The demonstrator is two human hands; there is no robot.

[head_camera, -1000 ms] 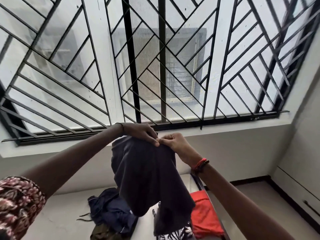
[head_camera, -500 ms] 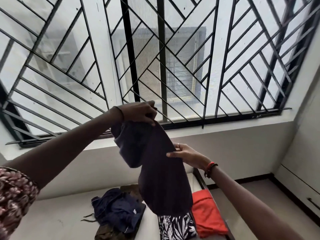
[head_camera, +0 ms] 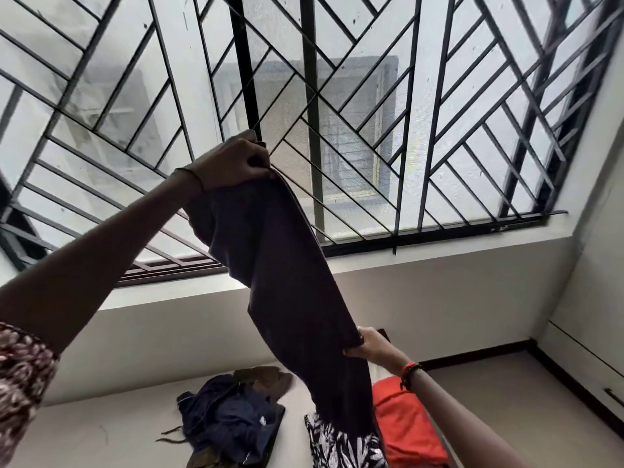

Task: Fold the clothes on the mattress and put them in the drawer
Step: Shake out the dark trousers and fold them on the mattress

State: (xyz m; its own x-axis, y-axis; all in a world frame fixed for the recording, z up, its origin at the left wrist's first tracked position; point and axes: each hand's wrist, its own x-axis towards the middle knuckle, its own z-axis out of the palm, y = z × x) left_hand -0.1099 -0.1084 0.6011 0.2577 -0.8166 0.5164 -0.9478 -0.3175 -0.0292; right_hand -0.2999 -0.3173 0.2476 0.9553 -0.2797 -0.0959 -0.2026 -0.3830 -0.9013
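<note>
Head view: left hand (head_camera: 233,163) and right hand (head_camera: 369,344) pinch the dark garment (head_camera: 283,275), mid-fold. Four clothes wait on the mattress (head_camera: 101,434); drawer unseen.

The person is wearing a maroon-and-cream floral fabric sleeve (head_camera: 20,373), a thin dark bangle (head_camera: 193,175) by the left hand (head_camera: 233,163), and a red-and-black braided wristband (head_camera: 410,371) by the right hand (head_camera: 371,346)

The dark cloth (head_camera: 287,298) hangs up in the air, long and slanted. On the mattress (head_camera: 101,434) below lie a crumpled navy cloth (head_camera: 233,423), a brown cloth (head_camera: 266,380) and a leafy black-and-white cloth (head_camera: 341,449). An orange cloth (head_camera: 405,427) lies beside them.
</note>
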